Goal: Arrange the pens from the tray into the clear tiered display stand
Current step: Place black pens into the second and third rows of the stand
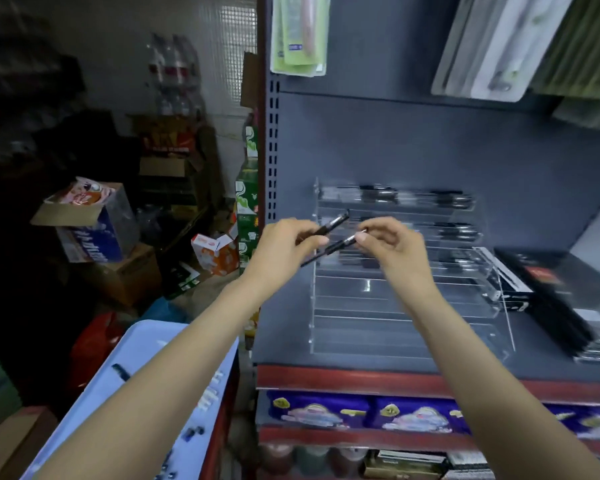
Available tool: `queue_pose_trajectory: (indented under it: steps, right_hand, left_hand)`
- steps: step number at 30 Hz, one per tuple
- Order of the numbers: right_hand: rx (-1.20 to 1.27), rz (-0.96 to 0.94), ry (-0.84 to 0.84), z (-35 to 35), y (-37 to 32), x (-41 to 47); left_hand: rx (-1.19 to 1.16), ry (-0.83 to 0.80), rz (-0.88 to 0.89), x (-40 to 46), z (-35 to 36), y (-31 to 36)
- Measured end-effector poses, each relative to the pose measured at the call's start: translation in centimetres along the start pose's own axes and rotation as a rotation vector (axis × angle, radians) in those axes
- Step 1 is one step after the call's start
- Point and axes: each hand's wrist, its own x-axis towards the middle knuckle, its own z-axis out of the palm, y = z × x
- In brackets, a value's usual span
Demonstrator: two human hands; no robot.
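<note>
A clear tiered display stand stands on the dark grey shelf, with black pens lying in its upper tiers. In front of the stand's left side, my left hand grips one black pen that points up and to the right. Just right of it, my right hand pinches the upper end of a second black pen, which slants down to the left. A pale blue tray sits at the lower left, partly hidden by my left forearm; a pen and small loose pieces lie on it.
Black boxes lie on the shelf right of the stand. Packaged goods hang above. The shelf's red front edge has purple packets under it. Cardboard boxes and stock crowd the dark floor to the left.
</note>
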Motion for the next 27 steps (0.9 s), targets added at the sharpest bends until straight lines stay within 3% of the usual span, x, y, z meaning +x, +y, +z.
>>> queue_pose_trajectory:
  steps: [4, 9, 14, 18, 27]
  right_hand:
    - [0.043, 0.030, 0.157, -5.3, 1.3, 1.1]
    - [-0.038, 0.098, 0.162, -8.2, 4.0, 2.9]
    - [-0.207, 0.149, 0.050, -8.7, 5.4, 4.1]
    - [-0.471, 0.101, -0.139, -8.7, 5.3, 4.7]
    - [-0.785, -0.017, -0.295, -8.1, 5.0, 5.9]
  left_hand:
    - [0.108, 0.095, 0.006, 1.2, 1.7, 1.3]
    - [0.099, 0.091, -0.025, 1.6, 3.7, 2.3]
    - [0.120, 0.098, -0.071, 1.9, 4.2, 2.5]
    - [0.097, 0.129, -0.102, 2.2, 4.3, 2.8]
    - [0.064, 0.138, -0.138, 2.6, 4.6, 3.1]
